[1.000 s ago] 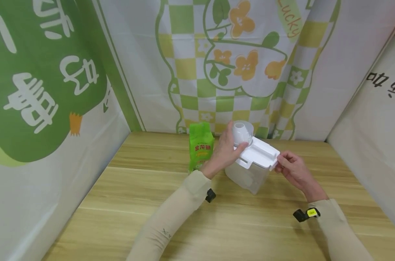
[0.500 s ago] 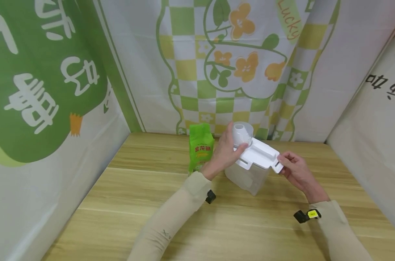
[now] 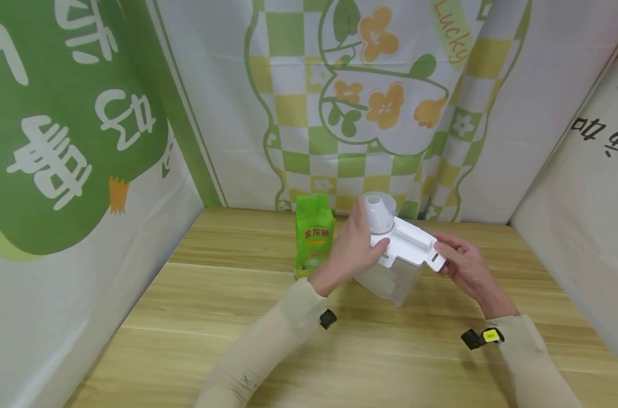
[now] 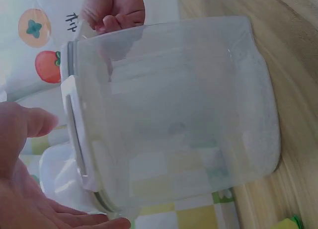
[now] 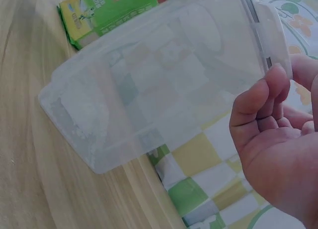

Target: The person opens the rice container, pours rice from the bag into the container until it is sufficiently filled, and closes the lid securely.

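A translucent storage box [image 3: 390, 280] stands on the wooden table under a white lid [image 3: 413, 241]. On the lid's far left end sits a clear measuring cup [image 3: 380, 212]. My right hand [image 3: 464, 263] pinches the raised clip [image 3: 435, 259] on the lid's right side between thumb and fingers. Beside the cup and the lid's left end is my left hand [image 3: 353, 243], its fingers extended. In the left wrist view the left thumb [image 4: 42, 122] stands apart from the lid, while the fingertips reach the lid's lower corner. Whitish residue [image 5: 84, 107] shows at the box's bottom.
A green printed bag [image 3: 314, 232] stands upright just left of the box, near the left forearm. Behind the table [image 3: 196, 317] hangs a checked, flowered curtain [image 3: 314, 130]. Printed fabric walls [image 3: 69, 130] close off both sides.
The right-hand clip has swung up and outward from the lid's edge in the right hand's pinch. My left hand has shifted slightly toward me, with its thumb moving off the cup's base.
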The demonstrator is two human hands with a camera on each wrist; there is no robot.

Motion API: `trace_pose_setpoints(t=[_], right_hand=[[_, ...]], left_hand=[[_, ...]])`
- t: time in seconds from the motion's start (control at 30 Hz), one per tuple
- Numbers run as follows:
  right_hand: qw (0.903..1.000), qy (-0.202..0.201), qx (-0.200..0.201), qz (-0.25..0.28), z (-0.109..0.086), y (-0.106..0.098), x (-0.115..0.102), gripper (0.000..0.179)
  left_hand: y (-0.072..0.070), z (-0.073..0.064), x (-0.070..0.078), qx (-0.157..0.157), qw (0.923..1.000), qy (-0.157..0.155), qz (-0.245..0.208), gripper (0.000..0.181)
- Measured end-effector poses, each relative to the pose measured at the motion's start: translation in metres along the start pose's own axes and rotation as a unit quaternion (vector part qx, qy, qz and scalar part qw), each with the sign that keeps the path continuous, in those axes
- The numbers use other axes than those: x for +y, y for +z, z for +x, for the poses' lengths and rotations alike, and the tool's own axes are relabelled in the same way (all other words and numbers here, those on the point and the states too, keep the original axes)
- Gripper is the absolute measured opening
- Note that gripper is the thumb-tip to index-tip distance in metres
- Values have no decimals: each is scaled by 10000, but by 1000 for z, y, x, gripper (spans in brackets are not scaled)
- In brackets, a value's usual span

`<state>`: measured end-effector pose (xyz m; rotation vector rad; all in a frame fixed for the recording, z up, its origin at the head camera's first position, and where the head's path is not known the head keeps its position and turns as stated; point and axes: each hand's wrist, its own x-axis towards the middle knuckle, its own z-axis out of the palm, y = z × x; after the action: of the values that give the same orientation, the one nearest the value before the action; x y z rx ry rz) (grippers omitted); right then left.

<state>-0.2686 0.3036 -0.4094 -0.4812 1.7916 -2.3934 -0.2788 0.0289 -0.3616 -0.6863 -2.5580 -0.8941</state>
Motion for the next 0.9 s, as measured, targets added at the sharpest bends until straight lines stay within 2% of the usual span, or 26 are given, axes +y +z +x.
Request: trace_pose_setpoints(t=[0.2,0.3,0.47,0.7,0.9], right_hand=[[9989,261,-42,-388,0,-3,-8,29],[9980,394,-47,-487,1,-3,-12,27],[9950,575,-337,-748,2,1,-15,28],[9899,714,-752,-965,-1,5,-15,25],[9859,596,-1034,-1175,-3,7,-15,20]], left_hand=[[-12,-19,8,-616,9968,13,514,95],[-16,-24,10,-792,9939,118,759,83],[-16,-28,8,-812,9936,220,751,63],[-16,-28,7,-894,9949,2,462,58],[-12,-26,12,-996,9945,39,327,52]])
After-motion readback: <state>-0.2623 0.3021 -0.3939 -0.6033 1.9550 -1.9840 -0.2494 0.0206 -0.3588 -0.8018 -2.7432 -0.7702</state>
